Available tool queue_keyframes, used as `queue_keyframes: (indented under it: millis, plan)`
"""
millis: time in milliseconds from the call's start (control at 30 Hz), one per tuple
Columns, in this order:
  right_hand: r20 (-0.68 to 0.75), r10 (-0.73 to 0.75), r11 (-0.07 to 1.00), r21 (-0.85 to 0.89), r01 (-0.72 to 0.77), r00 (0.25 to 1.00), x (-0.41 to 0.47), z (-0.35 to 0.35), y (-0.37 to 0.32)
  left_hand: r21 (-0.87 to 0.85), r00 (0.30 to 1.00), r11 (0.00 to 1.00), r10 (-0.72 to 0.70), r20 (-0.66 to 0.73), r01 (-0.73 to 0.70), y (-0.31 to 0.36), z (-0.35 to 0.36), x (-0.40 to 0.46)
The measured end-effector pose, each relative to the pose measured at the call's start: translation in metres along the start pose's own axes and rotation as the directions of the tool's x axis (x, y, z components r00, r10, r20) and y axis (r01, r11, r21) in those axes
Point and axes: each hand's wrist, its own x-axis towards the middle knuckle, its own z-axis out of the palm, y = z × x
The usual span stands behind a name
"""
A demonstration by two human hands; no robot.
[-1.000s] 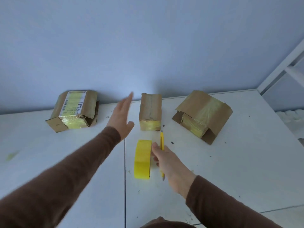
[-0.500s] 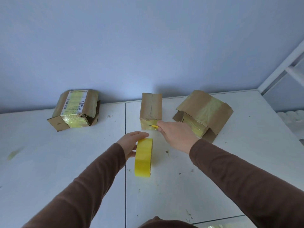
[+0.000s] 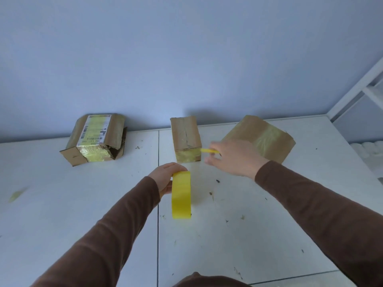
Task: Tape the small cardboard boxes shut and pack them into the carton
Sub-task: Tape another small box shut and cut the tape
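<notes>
White table point(image 3: 83, 204) holds three boxes point(image 3: 186, 139), one tape roll point(image 3: 181, 194).

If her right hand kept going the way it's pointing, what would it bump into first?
Most likely the middle cardboard box. The right hand, holding a thin yellow tool, points left toward that box's right side, though depth is hard to judge.

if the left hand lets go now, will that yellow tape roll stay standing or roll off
The yellow tape roll stands on its edge on the white table, so it would probably roll or topple flat. The left hand grips its top, apparently steadying it. It looks rigid and likely light.
</notes>
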Motion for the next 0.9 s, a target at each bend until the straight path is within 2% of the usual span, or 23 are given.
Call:
queue_keyframes:
  millis: [33,67,200,267,333,367,433,467,567,667,800,867,900]
  plan:
    - [-0.076,-0.013,0.997,0.079,0.019,0.997,0.003,0.001,-0.008,0.007,1.0,1.0,-0.002,0.005,0.002,0.001,0.002,0.0]
    - [-0.093,-0.031,0.993,0.106,0.041,0.995,0.007,0.003,-0.014,0.016,1.0,1.0,0.001,0.015,-0.002,0.002,0.003,0.0]
    - [0.058,0.01,0.984,0.176,-0.02,0.998,0.017,0.024,-0.021,0.119,0.992,0.99,0.065,0.109,-0.078,0.003,-0.001,-0.017]
    - [-0.024,0.029,0.948,0.319,-0.02,0.999,0.015,0.024,-0.022,0.19,0.983,0.969,0.133,0.13,-0.156,-0.001,-0.006,-0.029]
    - [-0.171,0.091,0.86,0.511,0.01,0.981,0.005,0.025,-0.026,0.222,0.969,0.946,0.213,0.126,-0.237,-0.004,-0.009,-0.039]
    - [-0.196,0.136,0.785,0.62,0.015,0.971,-0.003,0.026,-0.029,0.23,0.957,0.931,0.261,0.126,-0.284,-0.005,-0.01,-0.044]
    - [-0.127,0.171,0.603,0.798,-0.002,0.977,-0.019,0.03,-0.04,0.265,0.934,0.896,0.336,0.122,-0.357,-0.006,-0.013,-0.05]
    - [-0.083,0.154,0.551,0.834,-0.016,0.985,-0.027,0.03,-0.048,0.289,0.926,0.88,0.357,0.122,-0.377,-0.006,-0.014,-0.052]
    - [-0.012,0.049,0.598,0.801,-0.02,0.999,-0.035,0.038,-0.063,0.277,0.916,0.874,0.371,0.151,-0.399,-0.004,-0.015,-0.057]
    - [-0.076,0.055,0.595,0.803,0.028,0.996,-0.031,0.043,-0.075,0.271,0.909,0.871,0.366,0.2,-0.41,-0.007,-0.016,-0.058]
    - [-0.183,0.073,0.568,0.816,0.11,0.98,-0.027,0.039,-0.081,0.328,0.915,0.855,0.361,0.179,-0.402,-0.014,-0.018,-0.057]
    - [-0.14,0.088,0.507,0.859,0.077,0.986,-0.029,0.038,-0.083,0.382,0.907,0.823,0.393,0.154,-0.421,-0.017,-0.02,-0.059]
    - [-0.093,0.118,0.425,0.904,0.035,0.989,-0.032,0.039,-0.085,0.385,0.903,0.819,0.411,0.128,-0.427,-0.019,-0.021,-0.06]
